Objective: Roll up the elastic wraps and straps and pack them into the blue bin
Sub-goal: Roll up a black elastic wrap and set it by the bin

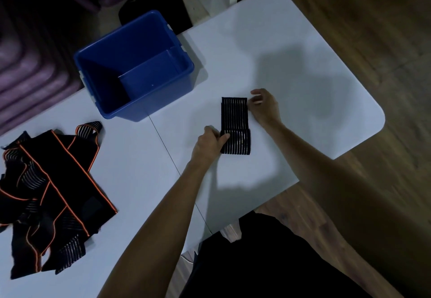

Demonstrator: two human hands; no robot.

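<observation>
Lying flat near the middle of the white surface [303, 64] is a black striped elastic wrap [234, 116], its near end already rolled over. Of the two hands, the left hand [208, 145] is gripping that rolled end at its left side, thumb on top, while the right hand [263, 105] is pinching the wrap's far right corner with curled fingers. The blue bin [102, 102] is sitting towards the far left edge, and a heap of black, orange-trimmed straps [53, 195] is lying by the near left edge.
</observation>
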